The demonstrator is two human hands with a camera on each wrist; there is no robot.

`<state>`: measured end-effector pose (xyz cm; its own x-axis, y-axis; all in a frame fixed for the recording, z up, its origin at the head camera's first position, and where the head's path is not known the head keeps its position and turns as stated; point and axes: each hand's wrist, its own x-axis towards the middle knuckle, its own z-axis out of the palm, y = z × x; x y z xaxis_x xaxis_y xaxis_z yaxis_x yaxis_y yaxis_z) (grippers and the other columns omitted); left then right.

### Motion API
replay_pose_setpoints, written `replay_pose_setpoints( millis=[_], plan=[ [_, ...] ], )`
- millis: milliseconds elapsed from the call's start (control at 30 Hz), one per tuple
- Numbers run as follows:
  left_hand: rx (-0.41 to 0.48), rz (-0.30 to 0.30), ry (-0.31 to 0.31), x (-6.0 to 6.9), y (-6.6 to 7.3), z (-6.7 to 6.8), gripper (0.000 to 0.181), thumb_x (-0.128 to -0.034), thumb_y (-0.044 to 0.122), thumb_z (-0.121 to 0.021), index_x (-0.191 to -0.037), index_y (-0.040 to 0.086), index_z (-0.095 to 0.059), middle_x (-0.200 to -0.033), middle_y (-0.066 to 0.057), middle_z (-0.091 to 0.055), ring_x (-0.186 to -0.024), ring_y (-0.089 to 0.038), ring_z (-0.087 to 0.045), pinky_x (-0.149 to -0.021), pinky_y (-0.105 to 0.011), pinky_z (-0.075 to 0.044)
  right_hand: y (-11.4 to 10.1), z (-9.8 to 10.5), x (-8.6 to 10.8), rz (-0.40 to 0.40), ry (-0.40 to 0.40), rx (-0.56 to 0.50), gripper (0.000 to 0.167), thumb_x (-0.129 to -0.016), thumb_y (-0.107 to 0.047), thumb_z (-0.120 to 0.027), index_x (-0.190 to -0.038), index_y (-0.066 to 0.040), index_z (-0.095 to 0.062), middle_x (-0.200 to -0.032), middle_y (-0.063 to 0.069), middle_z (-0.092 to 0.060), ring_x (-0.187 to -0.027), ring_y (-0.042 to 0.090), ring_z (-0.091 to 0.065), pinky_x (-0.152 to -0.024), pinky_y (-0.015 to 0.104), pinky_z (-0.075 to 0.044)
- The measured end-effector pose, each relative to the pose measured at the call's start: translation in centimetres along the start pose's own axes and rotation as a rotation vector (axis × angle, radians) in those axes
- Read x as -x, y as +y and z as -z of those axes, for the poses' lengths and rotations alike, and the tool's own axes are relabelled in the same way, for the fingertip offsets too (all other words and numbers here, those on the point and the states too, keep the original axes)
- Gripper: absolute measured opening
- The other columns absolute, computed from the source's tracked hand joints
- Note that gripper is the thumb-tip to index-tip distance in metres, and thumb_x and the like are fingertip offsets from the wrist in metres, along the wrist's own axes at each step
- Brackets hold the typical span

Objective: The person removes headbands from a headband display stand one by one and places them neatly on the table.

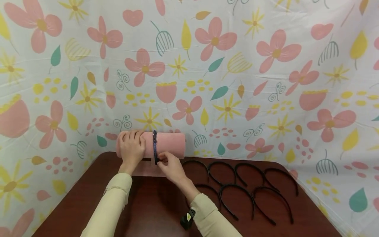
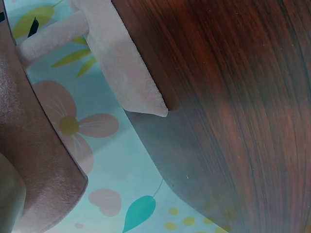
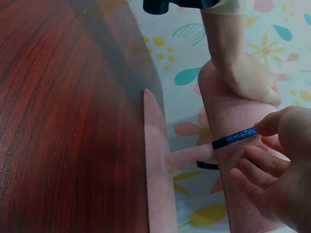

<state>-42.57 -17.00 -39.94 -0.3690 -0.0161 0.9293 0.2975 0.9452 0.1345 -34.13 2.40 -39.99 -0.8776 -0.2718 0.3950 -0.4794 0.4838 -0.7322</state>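
A pink, plush-covered headband stand (image 1: 170, 144) has a horizontal roll on a post and flat base, at the back left of the table. Round the roll sits a blue headband (image 1: 155, 144), with comb-like teeth along one edge. My left hand (image 1: 132, 148) grips the roll's left end, its fingers over the top. With thumb and forefinger my right hand (image 3: 277, 165) pinches the blue headband (image 3: 238, 136) near one end, in front of the roll; its other fingers are loosely bent. The left wrist view shows the roll (image 2: 43, 160) and base (image 2: 121, 63), but no fingers.
Several black headbands (image 1: 237, 186) lie in two rows on the dark wooden table (image 1: 148, 210), right of the stand. A flowered cloth (image 1: 189, 82) hangs behind the table. A black device (image 1: 188, 220) is strapped at my right wrist.
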Motion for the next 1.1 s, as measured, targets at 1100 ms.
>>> replay_pose_setpoints(
  millis=[1100],
  plan=[
    [0.003,-0.01,0.035,0.1,0.0,-0.2,0.037,-0.1002,0.025,-0.038,-0.106,0.009,-0.071,-0.106,-0.012,-0.068,-0.1,-0.034,-0.06,-0.105,-0.053,-0.034,0.6,0.2,-0.7,-0.027,0.149,0.114,0.014,-0.096,-0.015,-0.064,-0.109,-0.011,-0.069,-0.098,0.003,-0.071,-0.079,0.011,-0.066,-0.064,0.023,-0.051]
  ],
)
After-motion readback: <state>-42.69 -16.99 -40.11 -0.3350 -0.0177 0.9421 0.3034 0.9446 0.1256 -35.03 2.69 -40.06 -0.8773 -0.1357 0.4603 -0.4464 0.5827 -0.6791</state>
